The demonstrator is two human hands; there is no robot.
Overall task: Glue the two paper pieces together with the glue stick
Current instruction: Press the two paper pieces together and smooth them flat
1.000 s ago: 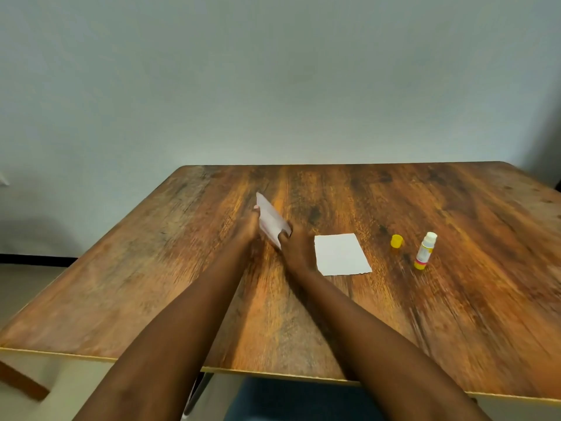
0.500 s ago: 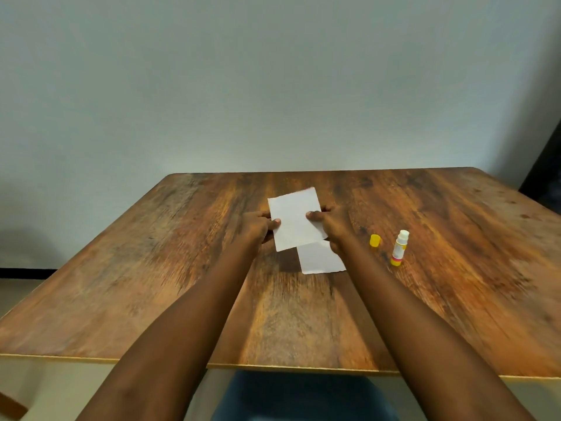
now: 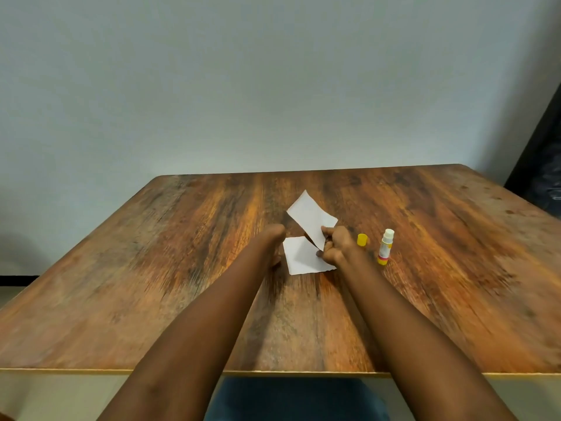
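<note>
Head view: right hand (image 3: 337, 247) pinches raised paper (image 3: 311, 220) above flat paper (image 3: 303, 256) on worktop (image 3: 151, 268); left hand's (image 3: 274, 238) grip is hidden.

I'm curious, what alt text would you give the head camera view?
A person's right hand holds a white paper piece tilted above a second paper piece lying on a wooden table, the left hand beside it. An uncapped glue stick stands at right, by its yellow cap.
</note>
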